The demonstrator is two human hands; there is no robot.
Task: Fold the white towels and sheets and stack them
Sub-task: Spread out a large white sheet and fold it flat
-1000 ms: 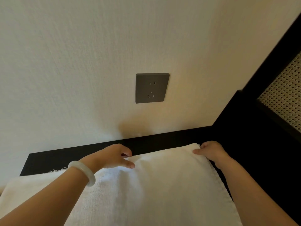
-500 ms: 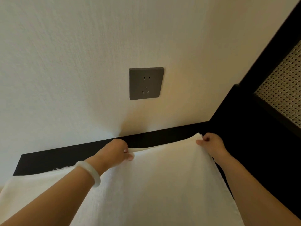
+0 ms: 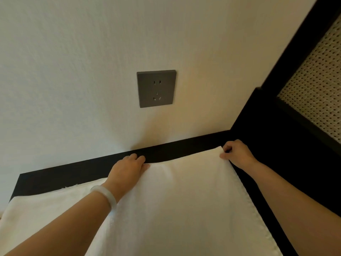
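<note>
Towel (image 3: pixel 184 209), white, lay spread over a dark table (image 3: pixel 73 174) set against a wall, its far edge sagging between two hands. The left hand (image 3: pixel 129 169), a pale bangle (image 3: pixel 105 197) on its wrist, curled its fingers over that edge near the middle. The right hand (image 3: pixel 238 154) pinched the far right corner between thumb and fingers. A grey socket (image 3: pixel 156 88) sat on the wall above.

Your towel (image 3: pixel 184 200) reads cream under soft, warm light — a yellowish glow and faint shadow sit on the wall (image 3: pixel 73 71) below the socket (image 3: pixel 156 89). Edges bend with the wide lens; detail slightly soft.
</note>
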